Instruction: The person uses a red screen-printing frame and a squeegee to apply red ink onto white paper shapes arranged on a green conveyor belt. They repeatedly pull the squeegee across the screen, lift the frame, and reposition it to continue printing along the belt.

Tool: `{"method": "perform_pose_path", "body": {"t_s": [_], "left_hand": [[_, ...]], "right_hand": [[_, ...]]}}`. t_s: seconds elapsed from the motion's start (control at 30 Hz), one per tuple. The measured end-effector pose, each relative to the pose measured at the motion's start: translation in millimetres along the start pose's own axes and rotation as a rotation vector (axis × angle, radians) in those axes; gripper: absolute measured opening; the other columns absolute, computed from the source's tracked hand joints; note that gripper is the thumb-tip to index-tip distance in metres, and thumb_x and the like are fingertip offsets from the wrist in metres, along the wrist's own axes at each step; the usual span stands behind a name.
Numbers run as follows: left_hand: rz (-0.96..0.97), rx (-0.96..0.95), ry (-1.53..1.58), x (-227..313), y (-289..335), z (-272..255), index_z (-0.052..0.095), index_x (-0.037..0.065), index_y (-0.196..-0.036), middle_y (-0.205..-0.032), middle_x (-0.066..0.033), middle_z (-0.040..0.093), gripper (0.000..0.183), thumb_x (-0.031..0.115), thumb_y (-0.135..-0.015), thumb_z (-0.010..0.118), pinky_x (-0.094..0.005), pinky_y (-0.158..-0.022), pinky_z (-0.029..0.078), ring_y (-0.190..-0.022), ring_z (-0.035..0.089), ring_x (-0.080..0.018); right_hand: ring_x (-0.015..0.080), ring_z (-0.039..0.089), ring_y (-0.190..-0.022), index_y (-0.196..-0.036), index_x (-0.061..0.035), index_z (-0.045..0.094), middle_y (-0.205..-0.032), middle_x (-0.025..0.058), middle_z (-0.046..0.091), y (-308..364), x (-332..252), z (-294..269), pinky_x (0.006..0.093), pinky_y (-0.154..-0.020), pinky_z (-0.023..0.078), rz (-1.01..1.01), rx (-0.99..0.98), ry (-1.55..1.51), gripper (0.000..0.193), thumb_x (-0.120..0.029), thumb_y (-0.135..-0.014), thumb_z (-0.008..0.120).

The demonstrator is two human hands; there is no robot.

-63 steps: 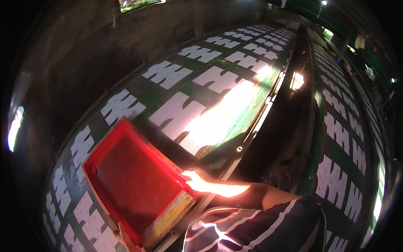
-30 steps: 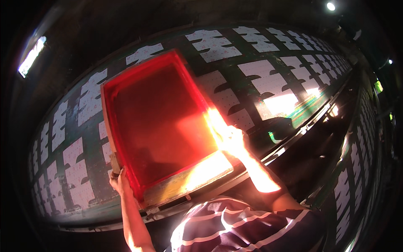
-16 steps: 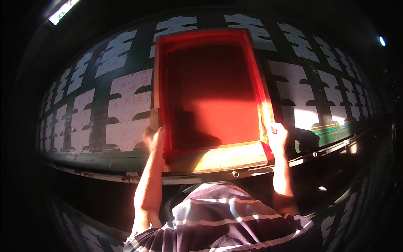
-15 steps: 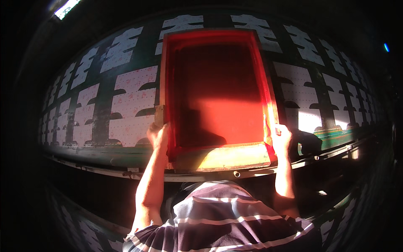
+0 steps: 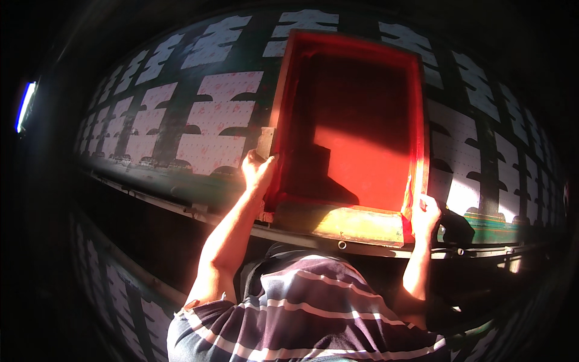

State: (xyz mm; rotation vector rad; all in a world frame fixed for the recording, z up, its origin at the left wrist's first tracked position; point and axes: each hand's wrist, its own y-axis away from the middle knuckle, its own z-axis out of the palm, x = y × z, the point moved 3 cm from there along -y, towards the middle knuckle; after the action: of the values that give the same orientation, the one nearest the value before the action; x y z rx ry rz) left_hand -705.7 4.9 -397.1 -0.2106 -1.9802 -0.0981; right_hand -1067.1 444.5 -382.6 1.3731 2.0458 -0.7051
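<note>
A large screen-printing frame (image 5: 342, 224) with a red mesh (image 5: 368, 166) lies over the long table in front of me. Its near end bar is yellowish, and red colour coats the inner sides. My left hand (image 5: 258, 171) is closed on the left side rail, just below a small wooden block (image 5: 265, 143) fixed there. Lower down on the opposite rail, my right hand (image 5: 426, 214) grips the frame with curled fingers. Sunlight falls across the lower mesh, with dark shadows over it. Whatever lies directly beneath the frame is hidden.
Rows of pale cut fabric pieces (image 5: 215, 123) with reddish prints lie on the green table (image 5: 202, 188), left, right and beyond the frame. A metal rail (image 5: 476, 251) with short pegs runs along the near edge. Behind me, another table carries similar pieces (image 5: 123, 301).
The view has turned, so the table and frame appear farther right and tilted. Against the fabric pieces, the frame seems slightly farther right. Both hands keep their grip on its sides.
</note>
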Motion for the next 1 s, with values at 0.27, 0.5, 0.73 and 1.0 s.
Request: {"method": "perform_pose_path", "body": {"t_s": [0.27,0.5,0.73,1.0], "left_hand": [[-0.021,-0.010,-0.087,11,8,7,0.075,-0.003,-0.111,-0.098,-0.0096,0.079,0.039,0.021,-0.087,0.095,-0.0373,-0.085,0.059,-0.089,0.070,-0.0177],[-0.068,-0.029,-0.144,14,12,11,0.075,0.000,-0.113,-0.107,-0.0203,0.080,0.049,0.036,-0.085,0.092,-0.0491,-0.093,0.060,-0.102,0.078,-0.0382],[-0.005,-0.057,-0.159,13,9,14,0.074,0.001,-0.125,-0.123,-0.0230,0.076,0.058,0.050,-0.097,0.082,-0.0537,-0.103,0.057,-0.119,0.073,-0.0432],[0.089,-0.058,0.016,9,21,14,0.052,0.005,-0.164,-0.159,-0.0195,0.056,0.072,0.050,-0.110,0.068,-0.0482,-0.126,0.046,-0.148,0.057,-0.0405]], "right_hand": [[0.0412,0.056,-0.149,-0.149,-0.0060,0.070,-0.161,0.0181,0.061,53,-68,-30,0.0522,-0.126,0.046,-0.390,-0.126,0.317,0.047,-0.015,-0.103,0.074],[0.0358,0.063,-0.140,-0.142,-0.0113,0.072,-0.148,0.0125,0.068,137,-154,1,0.0504,-0.120,0.050,-0.785,-0.631,0.329,0.060,-0.010,-0.084,0.087],[0.0328,0.070,-0.125,-0.132,-0.0114,0.078,-0.131,0.0112,0.076,127,-194,30,0.0471,-0.110,0.056,-0.781,-0.475,0.260,0.046,0.002,-0.089,0.070],[0.0358,0.076,-0.113,-0.134,-0.0217,0.080,-0.122,0.0110,0.079,119,-220,41,0.0520,-0.102,0.060,-0.552,-0.733,0.484,0.035,-0.015,-0.103,0.064]]}}
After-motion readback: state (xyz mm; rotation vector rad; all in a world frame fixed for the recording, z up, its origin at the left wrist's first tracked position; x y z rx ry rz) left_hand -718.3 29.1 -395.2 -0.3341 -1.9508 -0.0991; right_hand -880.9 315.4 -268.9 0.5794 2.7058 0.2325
